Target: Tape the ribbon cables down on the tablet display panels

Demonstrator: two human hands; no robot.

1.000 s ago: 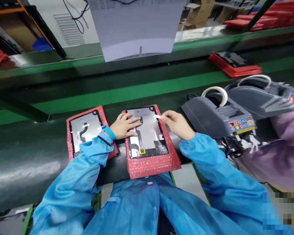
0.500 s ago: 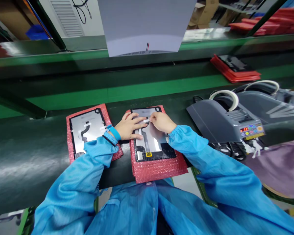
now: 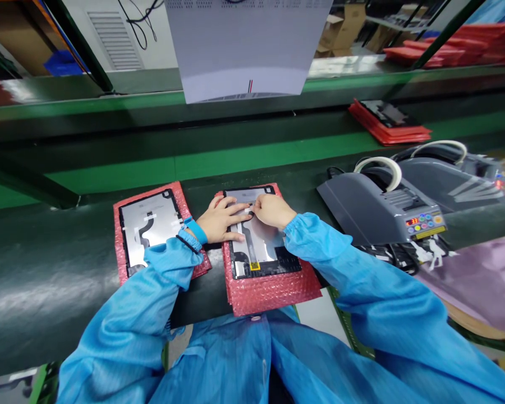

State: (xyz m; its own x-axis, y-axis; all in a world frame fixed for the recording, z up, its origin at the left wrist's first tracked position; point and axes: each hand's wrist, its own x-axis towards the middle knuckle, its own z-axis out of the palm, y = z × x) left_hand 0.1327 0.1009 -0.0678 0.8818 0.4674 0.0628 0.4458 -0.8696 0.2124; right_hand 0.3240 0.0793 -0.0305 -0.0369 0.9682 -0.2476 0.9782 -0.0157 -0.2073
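A tablet panel (image 3: 261, 247) lies back-up on red bubble wrap (image 3: 273, 289) in front of me, with a black flex cable (image 3: 249, 241) running down it. My left hand (image 3: 219, 219) lies flat on the panel's upper left, fingers stretched out. My right hand (image 3: 271, 209) presses fingertips together on a small white tape strip (image 3: 249, 211) at the cable's top, touching the left fingertips. A second panel (image 3: 149, 227) on red bubble wrap lies to the left, with tape strips on it.
A grey tape dispenser machine (image 3: 379, 210) with a white tape roll stands at the right, a second one (image 3: 450, 174) behind it. A stack of red wraps with a panel (image 3: 387, 120) lies on the green conveyor (image 3: 235, 157). A purple sleeve (image 3: 480, 275) shows at far right.
My right hand carried the white tape strip from the right down onto the panel's cable. It now presses it beside my left fingertips. The left hand stayed on the panel.
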